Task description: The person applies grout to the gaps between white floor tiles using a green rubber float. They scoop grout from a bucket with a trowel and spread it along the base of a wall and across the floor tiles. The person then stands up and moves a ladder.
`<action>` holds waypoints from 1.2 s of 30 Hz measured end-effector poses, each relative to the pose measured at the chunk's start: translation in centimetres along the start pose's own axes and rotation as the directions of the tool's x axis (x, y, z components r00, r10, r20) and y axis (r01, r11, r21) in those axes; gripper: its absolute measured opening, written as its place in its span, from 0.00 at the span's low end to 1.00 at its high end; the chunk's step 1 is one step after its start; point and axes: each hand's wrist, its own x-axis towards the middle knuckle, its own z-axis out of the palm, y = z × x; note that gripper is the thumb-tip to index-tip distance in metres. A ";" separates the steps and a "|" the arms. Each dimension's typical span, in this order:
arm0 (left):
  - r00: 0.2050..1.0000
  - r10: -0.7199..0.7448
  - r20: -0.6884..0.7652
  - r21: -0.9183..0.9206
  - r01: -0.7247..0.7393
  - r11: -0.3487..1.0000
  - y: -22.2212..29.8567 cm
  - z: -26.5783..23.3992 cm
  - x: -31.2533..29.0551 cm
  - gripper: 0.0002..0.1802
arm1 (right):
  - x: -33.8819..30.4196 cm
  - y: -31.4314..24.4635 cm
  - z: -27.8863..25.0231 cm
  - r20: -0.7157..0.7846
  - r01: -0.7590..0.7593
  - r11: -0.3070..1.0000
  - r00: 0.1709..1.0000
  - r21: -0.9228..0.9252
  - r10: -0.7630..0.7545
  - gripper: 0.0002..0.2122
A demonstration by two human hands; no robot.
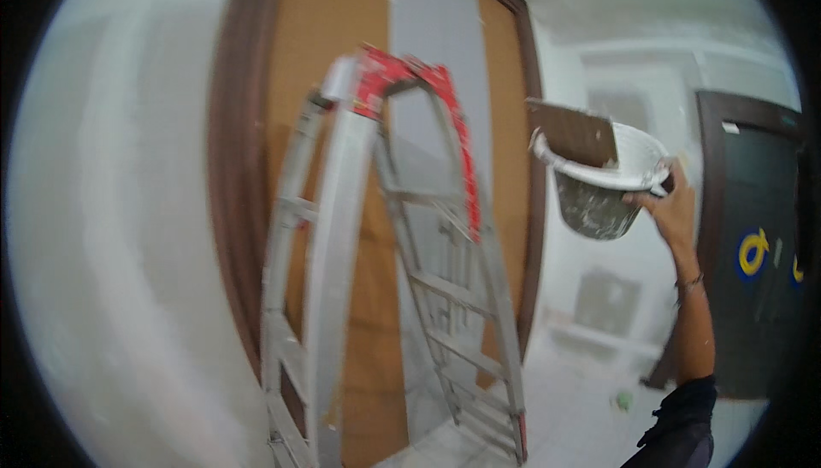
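Observation:
My right hand (667,198) grips the rim of a bucket (599,207), raised up at the right of the head view. White compound coats the bucket's rim, and its dark lower side is smeared with it. A flat brown blade or board (575,133) stands up out of the bucket's opening, slightly blurred. Left of the bucket, apart from it, an aluminium stepladder (333,280) with a red top (385,79) stands open. My left hand is out of the picture.
Behind the ladder is a tall doorway with a dark wooden frame (244,126), covered by brown board (325,14) and a pale strip. A patched white wall (103,211) rises at the left. A dark door (753,186) stands at the far right. A small green thing (623,400) lies on the tiled floor.

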 end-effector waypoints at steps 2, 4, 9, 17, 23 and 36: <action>0.966 0.237 -0.103 0.107 -0.226 0.968 -2.3 0.4 1.2 0.48 | -7.8 3.6 -2.7 0.067 -0.126 0.992 0.990 -0.008 0.126 0.35; 0.961 0.259 -0.098 0.099 -0.250 0.963 -0.3 -0.1 0.6 0.47 | -14.7 5.4 -5.6 0.109 -0.041 0.998 0.993 0.050 0.035 0.33; 0.705 0.610 -0.363 0.521 -0.389 0.760 -3.1 3.8 -4.5 0.44 | -31.6 10.2 -12.8 0.495 -0.128 0.991 0.864 0.031 0.096 0.30; 0.260 -0.002 0.966 -0.234 0.873 0.429 0.4 6.2 -23.0 0.42 | -55.6 7.1 -18.0 0.918 -0.405 0.893 0.396 0.195 -0.021 0.28; 0.228 -0.310 0.923 -0.096 0.917 0.388 -8.6 -1.7 -29.1 0.41 | -66.3 3.8 -19.9 0.962 -0.623 0.733 0.180 0.273 -0.206 0.25; 0.027 -0.765 0.644 0.004 0.999 0.039 -47.2 -2.7 -43.2 0.45 | -100.0 -0.9 -15.8 0.716 -0.617 0.687 -0.271 0.385 -0.644 0.28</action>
